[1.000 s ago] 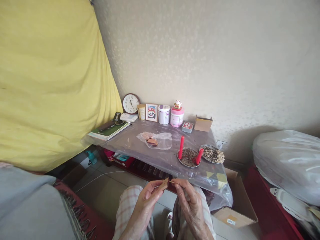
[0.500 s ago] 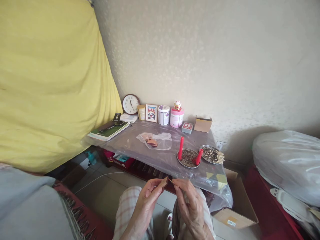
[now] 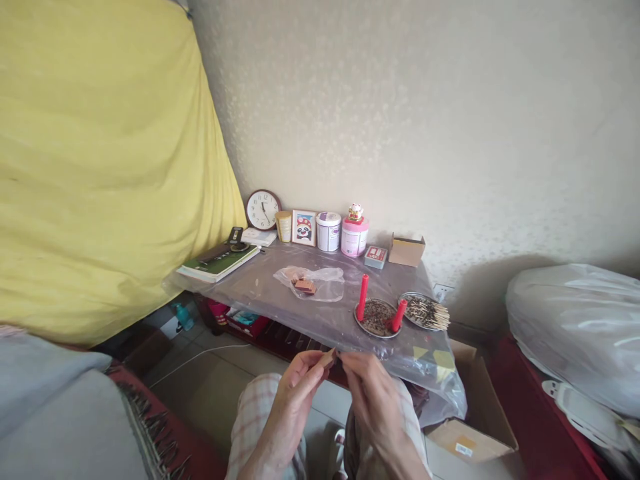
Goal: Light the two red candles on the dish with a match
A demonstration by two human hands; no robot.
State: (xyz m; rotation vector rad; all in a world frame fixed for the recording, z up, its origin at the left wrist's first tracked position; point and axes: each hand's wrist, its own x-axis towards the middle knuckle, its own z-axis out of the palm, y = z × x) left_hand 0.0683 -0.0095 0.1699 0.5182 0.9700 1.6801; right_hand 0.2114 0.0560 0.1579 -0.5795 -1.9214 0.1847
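There are two red cylinders (image 3: 363,297), two plates (image 3: 381,336), one clock (image 3: 263,209).

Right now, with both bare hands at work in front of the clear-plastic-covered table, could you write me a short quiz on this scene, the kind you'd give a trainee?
1. Multiple choice: which hand holds the small, flat, brown piece? (a) left (b) right (c) neither
2. True or false: the white cat-shaped figurine sits on the round, pink-lidded tub.
3. Count: how many red cylinders are in the round, silvery-rimmed dish with the dark, speckled granules?

Key: 1. (a), the left hand. 2. True. 3. Two.
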